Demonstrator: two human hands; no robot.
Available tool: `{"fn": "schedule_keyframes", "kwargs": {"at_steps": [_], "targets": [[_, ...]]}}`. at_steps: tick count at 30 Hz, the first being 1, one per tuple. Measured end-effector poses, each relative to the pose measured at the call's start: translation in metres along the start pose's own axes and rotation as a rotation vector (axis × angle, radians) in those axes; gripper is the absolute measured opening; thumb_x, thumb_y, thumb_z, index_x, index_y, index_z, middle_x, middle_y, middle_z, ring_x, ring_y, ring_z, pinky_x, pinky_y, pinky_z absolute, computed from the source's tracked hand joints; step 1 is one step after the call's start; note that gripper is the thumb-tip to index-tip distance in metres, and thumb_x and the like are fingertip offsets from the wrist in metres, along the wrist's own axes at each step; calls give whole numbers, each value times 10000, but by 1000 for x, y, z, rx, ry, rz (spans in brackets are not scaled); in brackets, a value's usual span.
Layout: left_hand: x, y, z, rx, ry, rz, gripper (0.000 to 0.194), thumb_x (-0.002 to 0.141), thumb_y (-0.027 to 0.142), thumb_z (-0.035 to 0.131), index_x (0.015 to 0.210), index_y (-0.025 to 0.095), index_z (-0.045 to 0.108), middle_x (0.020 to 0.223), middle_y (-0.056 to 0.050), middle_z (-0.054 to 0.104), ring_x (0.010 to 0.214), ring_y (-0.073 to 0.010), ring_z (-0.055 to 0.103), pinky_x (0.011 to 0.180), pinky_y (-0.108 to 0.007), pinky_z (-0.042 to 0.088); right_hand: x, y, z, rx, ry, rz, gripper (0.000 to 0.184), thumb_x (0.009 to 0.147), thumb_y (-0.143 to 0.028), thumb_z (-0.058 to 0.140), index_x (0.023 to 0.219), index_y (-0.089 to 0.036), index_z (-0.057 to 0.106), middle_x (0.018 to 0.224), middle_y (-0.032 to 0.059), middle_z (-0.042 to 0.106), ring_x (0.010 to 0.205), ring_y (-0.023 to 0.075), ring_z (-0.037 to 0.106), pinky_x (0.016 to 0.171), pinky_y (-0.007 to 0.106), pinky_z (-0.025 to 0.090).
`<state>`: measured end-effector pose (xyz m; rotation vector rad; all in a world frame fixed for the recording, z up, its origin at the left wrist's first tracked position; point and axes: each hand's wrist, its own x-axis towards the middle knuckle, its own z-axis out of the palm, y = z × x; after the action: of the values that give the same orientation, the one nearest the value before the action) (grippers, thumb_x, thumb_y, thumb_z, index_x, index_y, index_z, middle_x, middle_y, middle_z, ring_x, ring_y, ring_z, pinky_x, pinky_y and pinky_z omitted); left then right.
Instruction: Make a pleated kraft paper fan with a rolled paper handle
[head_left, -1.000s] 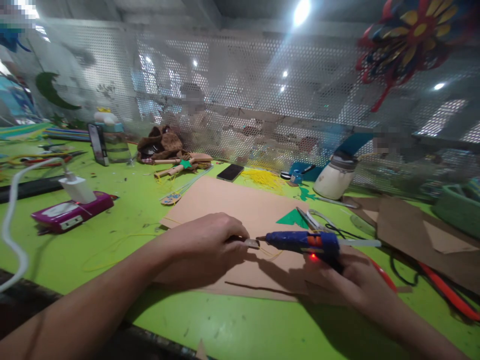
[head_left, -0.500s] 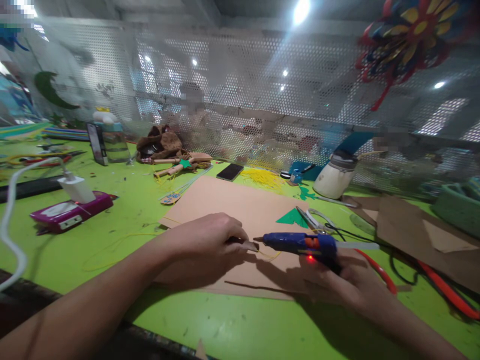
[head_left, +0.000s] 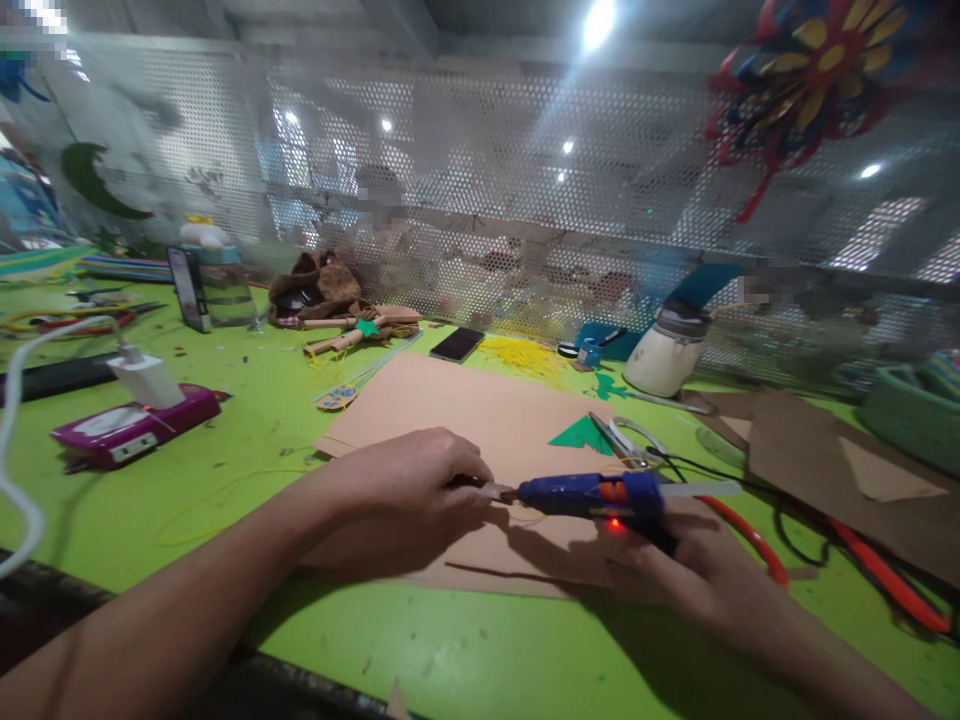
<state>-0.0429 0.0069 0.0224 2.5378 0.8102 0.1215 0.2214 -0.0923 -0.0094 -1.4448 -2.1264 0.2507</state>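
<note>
My right hand (head_left: 690, 555) is wrapped round a blue glue gun (head_left: 592, 496) with a lit red light and a clear glue stick out of its back. Its nozzle meets a small brown piece (head_left: 491, 491) pinched in the fingers of my left hand (head_left: 431, 490). Most of that piece is hidden by the fingers, so its kind is unclear. A thin yellow string hangs near it. Beneath both hands lies a sheet of brown cardboard (head_left: 420, 400). On its right part are a green paper triangle (head_left: 579, 434) and scissors (head_left: 626, 440).
A purple power strip (head_left: 135, 425) with a white charger stands left. Toward the back are a phone (head_left: 457, 344), yellow strands (head_left: 521, 354) and a white jar (head_left: 666, 350). Cardboard scraps (head_left: 795, 440) and red-handled scissors (head_left: 885, 575) lie right. A perforated panel (head_left: 487, 200) closes off the back.
The glue gun has moved slightly left and down, so its nozzle now meets the small brown piece. My left hand keeps its pinch on that piece.
</note>
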Motion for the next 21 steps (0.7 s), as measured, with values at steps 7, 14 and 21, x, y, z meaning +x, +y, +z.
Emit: {"fn": "schedule_keyframes", "kwargs": {"at_steps": [7,14,21], "targets": [[-4,2,3,5,14,-25,334,893,399,442,887,217,722,823,-63,688,683,-172,577,622,-258,395,0,-2,2,28,10,1,208,808,-192,475,831,-180,681,707,46,703,636,215,651,556,272,502],[-2,1,2,-12,4,-27,321,888,396,447,900,218,714,833,-56,688,697,-173,576,627,-260,398,0,0,0,24,3,25,200,810,-221,491,806,-170,684,711,61,703,621,220,647,542,289,503],[-4,0,2,-54,20,-49,336,880,396,440,886,197,711,767,-51,677,668,-170,561,627,-270,393,1,0,-7,-37,62,-47,253,810,-237,481,591,-210,606,599,25,642,487,166,566,432,249,439]]}}
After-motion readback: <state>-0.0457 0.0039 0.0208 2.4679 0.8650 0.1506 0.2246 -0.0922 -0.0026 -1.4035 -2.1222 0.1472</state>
